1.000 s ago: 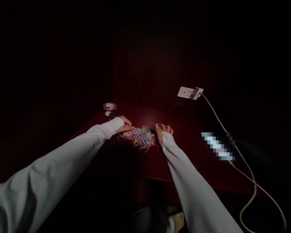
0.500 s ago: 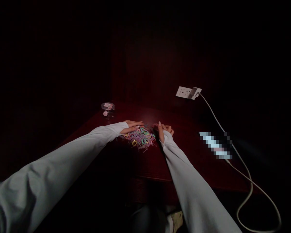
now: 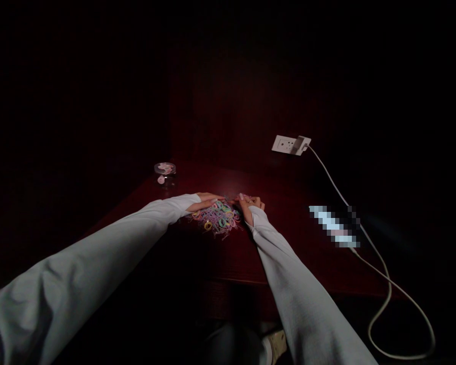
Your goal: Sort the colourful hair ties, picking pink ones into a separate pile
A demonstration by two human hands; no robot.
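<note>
A heap of small elastic hair ties in purple, green, yellow and pink lies on the dark red table. My left hand reaches along the far side of the heap, fingers stretched out to the right, touching its edge. At the heap's right edge, my right hand is curled with the thumb on top. Pinkish-purple hair ties show at its fingers, though how many it holds is hidden. The left fingertips come close to the right hand.
A clear round jar with a pink-patterned lid stands at the back left. To the right lies a blurred-out phone on a white cable leading to a charger in the wall socket. A shoe shows below the table edge.
My left hand went from bent fingers at the heap's left to stretched fingers along its far side. My right hand turned slightly inward, and the gap between the hands narrowed.
</note>
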